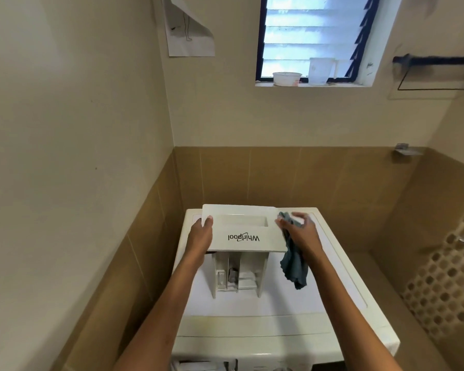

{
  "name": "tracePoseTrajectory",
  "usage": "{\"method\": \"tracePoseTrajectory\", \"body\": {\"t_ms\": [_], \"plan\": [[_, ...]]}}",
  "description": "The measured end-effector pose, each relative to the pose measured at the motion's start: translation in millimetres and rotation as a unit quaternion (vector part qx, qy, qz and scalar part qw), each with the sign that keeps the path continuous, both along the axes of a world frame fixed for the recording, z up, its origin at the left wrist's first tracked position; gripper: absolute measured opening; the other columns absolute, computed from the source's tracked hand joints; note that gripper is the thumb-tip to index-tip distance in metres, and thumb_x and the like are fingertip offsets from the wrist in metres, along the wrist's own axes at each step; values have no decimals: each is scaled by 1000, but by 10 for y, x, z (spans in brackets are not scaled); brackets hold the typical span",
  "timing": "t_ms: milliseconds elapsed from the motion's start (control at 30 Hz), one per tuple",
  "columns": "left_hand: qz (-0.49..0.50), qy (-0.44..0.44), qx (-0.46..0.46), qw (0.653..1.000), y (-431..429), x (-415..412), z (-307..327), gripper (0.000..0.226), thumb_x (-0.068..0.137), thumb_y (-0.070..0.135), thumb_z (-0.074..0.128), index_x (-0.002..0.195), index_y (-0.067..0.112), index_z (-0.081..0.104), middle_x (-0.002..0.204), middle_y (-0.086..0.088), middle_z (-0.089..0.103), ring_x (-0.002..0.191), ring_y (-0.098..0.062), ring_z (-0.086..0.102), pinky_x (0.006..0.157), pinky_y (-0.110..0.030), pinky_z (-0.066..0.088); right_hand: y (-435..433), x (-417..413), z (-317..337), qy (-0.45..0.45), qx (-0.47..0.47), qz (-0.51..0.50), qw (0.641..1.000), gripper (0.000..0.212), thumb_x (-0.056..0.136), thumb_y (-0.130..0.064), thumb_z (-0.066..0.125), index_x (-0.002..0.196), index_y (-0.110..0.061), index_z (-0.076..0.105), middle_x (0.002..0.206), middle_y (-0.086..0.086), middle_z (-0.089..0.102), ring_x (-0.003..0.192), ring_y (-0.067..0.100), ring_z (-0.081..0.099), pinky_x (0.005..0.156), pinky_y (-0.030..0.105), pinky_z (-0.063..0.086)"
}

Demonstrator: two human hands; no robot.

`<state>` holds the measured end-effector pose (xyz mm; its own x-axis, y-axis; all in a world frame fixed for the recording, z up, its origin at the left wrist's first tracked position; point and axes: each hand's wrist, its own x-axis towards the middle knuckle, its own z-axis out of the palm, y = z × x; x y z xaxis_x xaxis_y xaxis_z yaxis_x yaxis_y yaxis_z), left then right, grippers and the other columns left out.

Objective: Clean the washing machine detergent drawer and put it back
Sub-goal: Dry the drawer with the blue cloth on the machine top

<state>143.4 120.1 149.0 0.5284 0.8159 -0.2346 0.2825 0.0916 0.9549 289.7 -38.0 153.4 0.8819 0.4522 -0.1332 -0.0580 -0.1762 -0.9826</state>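
Note:
The white detergent drawer (241, 238) is out of the machine and lies on top of the white washing machine (332, 290), its front panel facing away from me and its compartments toward me. My left hand (200, 236) grips the panel's left end. My right hand (299, 231) is at the panel's right end and holds a grey-blue cloth (294, 266), which hangs down over the machine's top. The empty drawer slot (198, 366) shows at the bottom edge.
Cream walls and brown tiles close in on the left and behind the machine. A window sill above holds a white bowl (287, 79) and a clear jug (322, 70). A towel rail (437, 65) is on the right wall.

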Motion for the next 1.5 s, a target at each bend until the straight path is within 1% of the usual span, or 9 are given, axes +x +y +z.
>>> {"method": "tracePoseTrajectory", "body": {"t_ms": [100,267,400,600,733,1000,1267,1400,1500], "plan": [[-2,16,11,1000,-15,9,-6,42,101,34,33,137,14,38,124,-14,58,101,-29,61,56,-31,56,100,-98,191,-183,29,-78,980,41,89,-13,59,124,-12,38,117,10,51,101,20,53,85,30,47],[6,-9,9,1000,-66,-5,-23,39,101,34,32,130,11,43,110,-16,62,79,-22,60,31,-14,38,631,-206,465,-380,-18,40,924,26,89,-9,59,113,-6,54,113,9,47,92,12,49,77,9,43],[35,-40,-30,998,-165,-48,-23,46,99,47,17,110,17,50,75,-6,61,63,-17,59,31,-13,34,1047,-426,290,-397,-205,147,882,26,93,-21,53,115,-10,62,121,12,49,110,27,47,95,34,43],[72,-88,-41,993,-205,-104,9,64,96,52,5,114,17,55,90,-5,61,79,-21,58,56,-27,46,1013,-857,88,-505,-125,260,813,34,94,-19,44,125,-15,57,122,8,53,108,23,43,90,31,41],[61,-86,-44,993,-243,-137,-21,59,93,57,3,100,23,51,76,-4,62,66,-16,58,45,-19,41,816,-625,111,-488,-59,353,796,36,87,-12,51,120,-21,63,115,1,63,101,16,49,83,25,40],[37,-75,-10,996,-277,-124,-98,45,97,50,19,96,23,54,79,-4,66,71,-19,66,45,-18,46,738,-417,30,-458,-164,46,873,30,91,-7,48,114,-13,65,112,3,57,102,19,44,78,21,36],[61,-77,-29,995,-334,-114,-147,35,100,43,26,86,22,52,90,-13,62,90,-32,64,58,-25,42,649,-493,146,-413,-309,-67,854,27,90,-10,49,115,-7,56,120,13,48,107,30,43,87,35,41],[40,-80,-86,992,-303,-147,-76,41,100,44,23,110,18,52,96,-10,63,80,-20,62,59,-25,48,718,-682,63,-486,-192,98,847,34,89,-7,50,122,-12,56,121,7,49,111,21,44,87,25,38],[49,-70,-141,986,-255,-134,-81,51,98,48,28,129,13,49,122,-16,59,111,-31,57,94,-42,46,703,-879,50,-518,-88,223,821,34,85,-5,52,116,-12,64,111,8,58,101,20,50,81,20,37]]}}
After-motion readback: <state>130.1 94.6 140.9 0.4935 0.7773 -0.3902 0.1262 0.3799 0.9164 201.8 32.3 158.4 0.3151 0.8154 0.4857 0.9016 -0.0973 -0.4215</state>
